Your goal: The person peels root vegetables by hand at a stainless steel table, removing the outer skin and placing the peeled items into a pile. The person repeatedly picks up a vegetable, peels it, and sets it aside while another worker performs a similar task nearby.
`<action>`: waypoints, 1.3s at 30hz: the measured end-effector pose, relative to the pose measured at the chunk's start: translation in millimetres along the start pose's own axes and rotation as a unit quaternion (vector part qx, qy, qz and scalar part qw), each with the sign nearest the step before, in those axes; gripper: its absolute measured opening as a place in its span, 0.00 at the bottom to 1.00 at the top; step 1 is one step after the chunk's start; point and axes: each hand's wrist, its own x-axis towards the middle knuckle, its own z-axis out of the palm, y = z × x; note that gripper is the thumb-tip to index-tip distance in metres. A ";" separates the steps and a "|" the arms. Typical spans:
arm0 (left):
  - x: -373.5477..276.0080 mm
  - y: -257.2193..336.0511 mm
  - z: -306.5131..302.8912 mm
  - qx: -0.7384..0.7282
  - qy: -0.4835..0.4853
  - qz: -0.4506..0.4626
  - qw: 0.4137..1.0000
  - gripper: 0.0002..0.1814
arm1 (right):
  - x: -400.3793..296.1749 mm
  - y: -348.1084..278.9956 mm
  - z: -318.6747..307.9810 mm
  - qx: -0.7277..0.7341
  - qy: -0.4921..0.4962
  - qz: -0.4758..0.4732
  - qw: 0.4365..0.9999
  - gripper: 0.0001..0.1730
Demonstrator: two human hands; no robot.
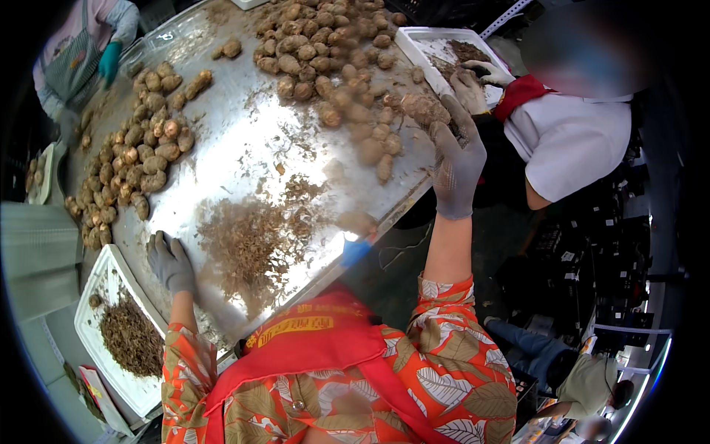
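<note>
My right hand (459, 161), in a grey knit glove, is raised over the right edge of the metal table (233, 144). Its fingers grip a brown, soil-covered taro corm (424, 110). On the table's left side rests my gloved left hand (171, 265), palm down and holding nothing. Its fingers are slightly apart, below a heap of cleaner-looking taro corms (133, 161). Loose brown root fibres and peelings (249, 244) are spread between my hands. Farther up the table lies a large pile of dirtier corms (310, 44), part of it blurred.
A white foam tray (119, 258) with brown scraps stands left of my left arm. Another foam tray (407, 41) sits at upper right by a co-worker's gloved hands (488, 72). A teal-gloved person (109, 64) stands at upper left. Something blue (355, 251), blurred, is at the table edge.
</note>
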 end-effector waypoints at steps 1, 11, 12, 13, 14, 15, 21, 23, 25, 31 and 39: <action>-0.5 -2.1 1.6 0.001 0.002 0.000 1.000 0.27 | -3.0 -1.8 -1.1 -0.001 0.003 0.001 1.000 0.23; -0.2 -1.3 0.9 0.006 -0.006 -0.011 1.000 0.28 | -19.4 -10.5 -0.9 0.045 0.033 0.018 0.998 0.20; 0.2 -1.7 1.3 0.006 -0.006 -0.009 1.000 0.28 | -18.8 -8.8 -3.7 0.086 -0.003 0.016 0.996 0.20; 0.1 -1.4 0.8 0.009 -0.009 -0.013 1.000 0.28 | -16.7 -5.0 -8.6 0.126 -0.039 0.014 0.991 0.20; -0.2 -0.5 -0.4 0.013 -0.011 -0.016 1.000 0.28 | -14.9 0.0 -12.9 0.166 -0.075 0.013 0.983 0.21; -0.3 -0.9 0.1 0.015 -0.012 -0.021 1.000 0.27 | -13.8 9.1 -15.5 0.214 -0.086 0.018 0.973 0.22; 0.3 -2.2 1.8 0.020 -0.015 -0.014 1.000 0.27 | -13.6 23.7 -31.0 0.397 -0.131 0.024 0.908 0.24; 1.1 0.7 1.5 0.021 -0.011 -0.010 1.000 0.27 | -11.2 36.0 -41.7 0.481 -0.147 0.028 0.864 0.25; 0.2 -0.4 0.6 0.021 -0.007 -0.008 1.000 0.27 | -15.8 33.4 -43.6 0.477 -0.087 0.081 0.871 0.26; 2.0 0.0 0.7 0.023 -0.013 -0.005 1.000 0.27 | -24.8 63.1 -61.5 0.498 -0.110 0.092 0.855 0.29; 0.8 1.0 -0.7 0.025 -0.015 -0.013 1.000 0.27 | -34.0 50.7 -53.1 0.478 -0.086 0.142 0.863 0.30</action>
